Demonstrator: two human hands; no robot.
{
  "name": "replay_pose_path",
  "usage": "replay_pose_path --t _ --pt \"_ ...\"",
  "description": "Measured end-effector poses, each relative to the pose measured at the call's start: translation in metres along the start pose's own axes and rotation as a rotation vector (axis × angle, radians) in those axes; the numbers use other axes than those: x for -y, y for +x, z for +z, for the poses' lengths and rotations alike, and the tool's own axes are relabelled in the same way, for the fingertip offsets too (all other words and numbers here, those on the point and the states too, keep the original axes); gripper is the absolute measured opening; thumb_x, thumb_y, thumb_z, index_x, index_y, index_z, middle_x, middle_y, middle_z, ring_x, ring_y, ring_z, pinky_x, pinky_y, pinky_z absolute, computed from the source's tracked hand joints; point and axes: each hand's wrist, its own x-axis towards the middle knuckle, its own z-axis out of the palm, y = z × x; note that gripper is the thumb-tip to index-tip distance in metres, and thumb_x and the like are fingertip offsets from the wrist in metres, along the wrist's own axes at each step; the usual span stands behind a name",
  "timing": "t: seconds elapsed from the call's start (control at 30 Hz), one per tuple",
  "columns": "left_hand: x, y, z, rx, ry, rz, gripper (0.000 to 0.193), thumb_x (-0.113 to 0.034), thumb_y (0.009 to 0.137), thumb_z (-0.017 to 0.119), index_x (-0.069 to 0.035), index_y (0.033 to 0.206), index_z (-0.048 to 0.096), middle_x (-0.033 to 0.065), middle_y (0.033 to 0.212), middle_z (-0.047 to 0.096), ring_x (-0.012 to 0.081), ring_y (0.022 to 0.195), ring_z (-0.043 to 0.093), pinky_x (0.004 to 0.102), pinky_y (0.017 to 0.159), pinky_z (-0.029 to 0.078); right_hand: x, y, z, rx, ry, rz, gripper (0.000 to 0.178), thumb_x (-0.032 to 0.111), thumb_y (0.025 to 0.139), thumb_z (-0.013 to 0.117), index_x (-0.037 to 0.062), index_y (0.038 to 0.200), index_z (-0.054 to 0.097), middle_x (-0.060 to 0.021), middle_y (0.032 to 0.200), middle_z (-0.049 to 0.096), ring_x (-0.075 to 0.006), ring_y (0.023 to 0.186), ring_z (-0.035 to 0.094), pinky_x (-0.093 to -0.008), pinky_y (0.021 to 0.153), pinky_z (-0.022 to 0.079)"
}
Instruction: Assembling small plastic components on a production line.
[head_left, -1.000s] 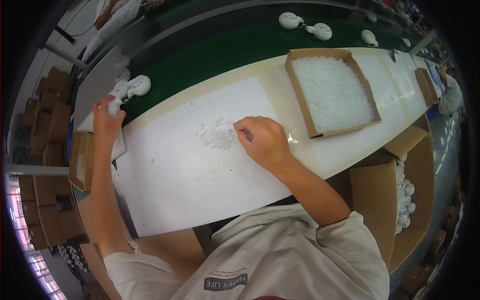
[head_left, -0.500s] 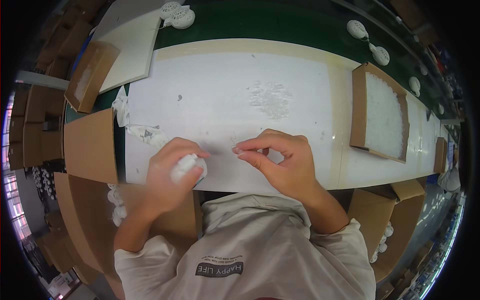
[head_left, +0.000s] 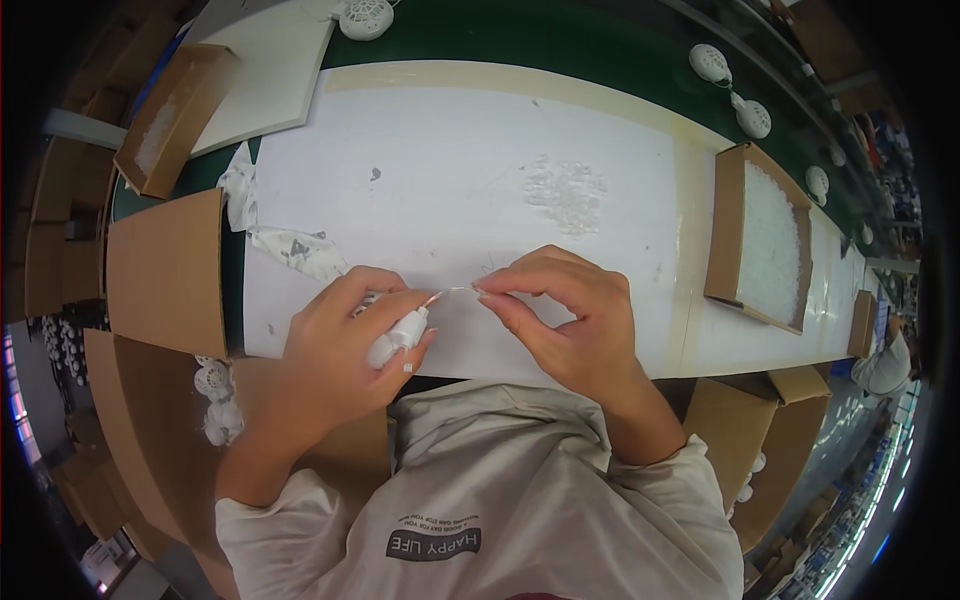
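Observation:
My left hand (head_left: 335, 350) is closed around a small white plastic piece (head_left: 407, 328) with a rounded body and a short cylindrical part; the fingers hide much of it. My right hand (head_left: 580, 325) pinches a tiny clear piece (head_left: 477, 286) between thumb and forefinger, too small to name. A thin pale strand (head_left: 457, 289) spans the gap between the fingertips of both hands. Both hands are above the near part of the white-covered table (head_left: 440, 130). Beyond my right hand lies a loose patch of small clear pieces (head_left: 567, 195).
At the right stands a cardboard tray (head_left: 727, 225) full of small clear pieces. A smaller tray (head_left: 185, 120) is at the far left. Crumpled white wrapping (head_left: 295, 252) lies left. White perforated balls (head_left: 366, 18) rest on the green surface; open cartons (head_left: 155, 440) flank me.
My left hand has turned the white piece and brought its fingertips near my right hand's. The strand now spans between them. My right hand keeps its pinch. The view has shifted slightly.

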Motion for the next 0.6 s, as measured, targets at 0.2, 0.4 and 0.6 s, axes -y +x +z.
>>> replay_pose_path --t 0.2,0.4,0.6 --pt "-0.004 -0.001 0.002 0.019 -0.137 -0.014 0.031 -0.007 0.074 0.077 -0.008 0.104 0.070 0.0087 0.099 0.062 0.0238 0.077 0.066 0.0334 0.065 0.053 -0.009 -0.005 0.000 0.014 0.161 0.148 0.014 -0.005 0.081 0.074 0.0024 0.093 0.072 -0.0073 0.094 0.076 -0.0120 0.076 0.067 -0.0244 0.068 0.050" --pt "-0.010 -0.003 0.002 0.073 -0.227 -0.057 0.031 -0.009 0.074 0.079 -0.007 0.104 0.070 0.0096 0.100 0.063 0.0248 0.079 0.066 0.0324 0.067 0.053 -0.009 -0.010 0.002 0.066 0.449 0.313 0.013 -0.004 0.082 0.074 0.0032 0.092 0.071 -0.0079 0.099 0.075 -0.0127 0.078 0.066 -0.0256 0.069 0.050" --pt "-0.007 -0.004 0.006 0.162 -0.254 0.046 0.032 -0.016 0.076 0.079 -0.004 0.104 0.069 0.0107 0.102 0.063 0.0264 0.080 0.066 0.0322 0.067 0.053 -0.008 -0.004 0.000 0.175 0.169 -0.088 0.015 -0.004 0.079 0.076 0.0047 0.090 0.072 -0.0092 0.099 0.072 -0.0157 0.080 0.063 -0.0279 0.069 0.050"
